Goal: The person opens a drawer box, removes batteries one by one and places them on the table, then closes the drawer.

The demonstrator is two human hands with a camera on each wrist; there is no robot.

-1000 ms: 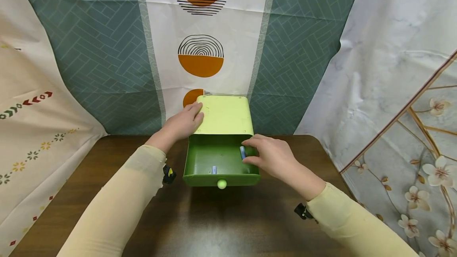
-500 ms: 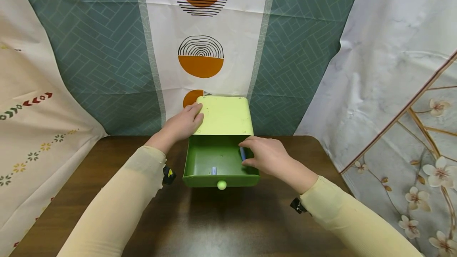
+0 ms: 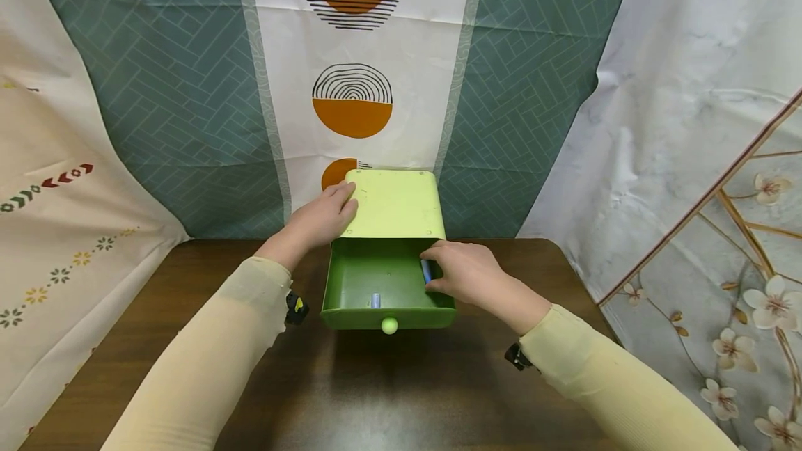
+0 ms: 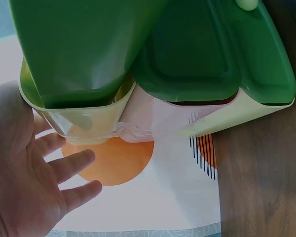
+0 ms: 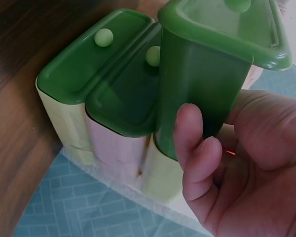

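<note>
A pale yellow-green drawer cabinet (image 3: 395, 204) stands at the back of the table. Its green top drawer (image 3: 351, 318) is pulled out, showing two small cylinders that look like batteries. My right hand (image 3: 468, 271) reaches over the drawer's right side, thumb and index finger pinching the ends of the blue battery (image 3: 427, 270). Near the drawer front lies a pale bluish battery (image 3: 375, 300). Against the cabinet's upper left side rests my left hand (image 3: 319, 218); its fingers look loosely extended in the left wrist view. Neither wrist view shows the batteries.
Below the open drawer are two closed drawers, the middle one (image 5: 128, 98) in a pinkish casing and the bottom one (image 5: 93, 64) in yellow-green. A round knob (image 3: 389, 326) sticks out in front. Patterned cloth (image 3: 532, 124) hangs behind the brown table (image 3: 388, 395).
My right hand has moved slightly left and further into the drawer, its thumb and index finger closing around the blue battery. My left hand stays on the cabinet.
</note>
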